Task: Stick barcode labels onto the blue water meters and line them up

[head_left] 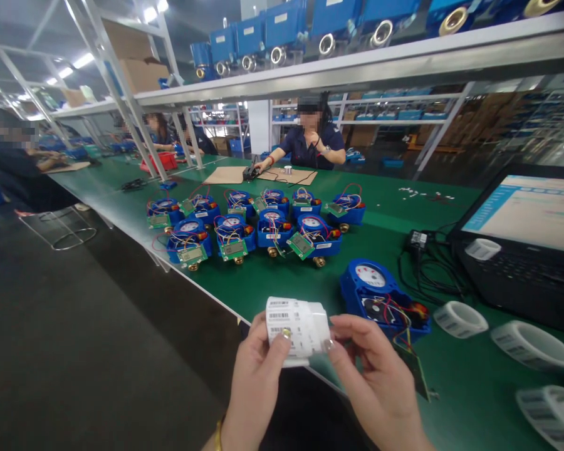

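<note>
My left hand is closed round a roll of white barcode labels, its thumb pressed on the printed face. At the roll's right edge, the thumb and forefinger of my right hand pinch the label strip. Just beyond my right hand sits a blue water meter with its housing uncovered, showing a round dial, coloured wires and a battery-like orange part. Its green circuit board hangs out on wires, partly behind my right hand.
Several wired blue meters stand in two rows on the green table. To the right are a laptop, black cables and label rolls. A co-worker sits opposite, under a shelf of blue meters.
</note>
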Motion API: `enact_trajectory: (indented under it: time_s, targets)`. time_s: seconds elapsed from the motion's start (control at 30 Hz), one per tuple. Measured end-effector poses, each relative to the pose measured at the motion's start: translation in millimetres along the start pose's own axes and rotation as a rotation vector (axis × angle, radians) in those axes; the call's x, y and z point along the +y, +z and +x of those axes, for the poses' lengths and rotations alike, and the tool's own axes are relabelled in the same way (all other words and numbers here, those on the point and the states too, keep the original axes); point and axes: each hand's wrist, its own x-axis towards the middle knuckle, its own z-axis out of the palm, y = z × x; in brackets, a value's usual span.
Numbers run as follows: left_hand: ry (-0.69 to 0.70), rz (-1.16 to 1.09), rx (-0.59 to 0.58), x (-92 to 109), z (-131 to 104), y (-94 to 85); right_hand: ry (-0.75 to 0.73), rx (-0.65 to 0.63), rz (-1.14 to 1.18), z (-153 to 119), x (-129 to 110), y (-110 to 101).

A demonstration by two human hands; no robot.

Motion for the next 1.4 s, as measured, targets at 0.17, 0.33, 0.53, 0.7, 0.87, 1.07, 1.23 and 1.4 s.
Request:
enact_trajectory:
  time_s: [0.17,0.33,0.53,0.7,0.87,1.07,1.23,1.4]
  targets:
    - [-0.017,0.024,0.012,1.3,-0.8,-4.8,0.007,-0.028,0.007,0.0,2.4,3.3]
    - [-0.003,0.007,0.011,-6.7,0.7,-8.5,-0.005,-0.039,-0.016,2.4,-0.5,5.2]
    - [-0.001,-0.010,0.035,-12.4,2.4,-12.4,-0.027,-0.046,-0.039,7.3,-2.0,1.6]
    - [-0.012,-0.013,0.019,-4.1,1.8,-7.5,-0.035,-0.066,-0.025,12.3,-8.9,1.8]
    - [-0.021,0.018,-0.002,5.5,1.1,-0.3,0.019,-0.057,0.014,11.8,-7.8,6.5]
    - [-0.002,-0.004,0.031,-2.3,1.9,-1.9,0.119,-0.033,0.133,8.2,-4.0,8.0]
    - [-0.034,-0.066,0.045,-9.6,2.5,-3.8,0.189,-0.050,0.274,6.6,-0.8,4.4]
    - [-0.074,-0.115,0.086,-7.5,1.7,-1.5,0.236,-0.039,0.383,3.4,5.9,2.1]
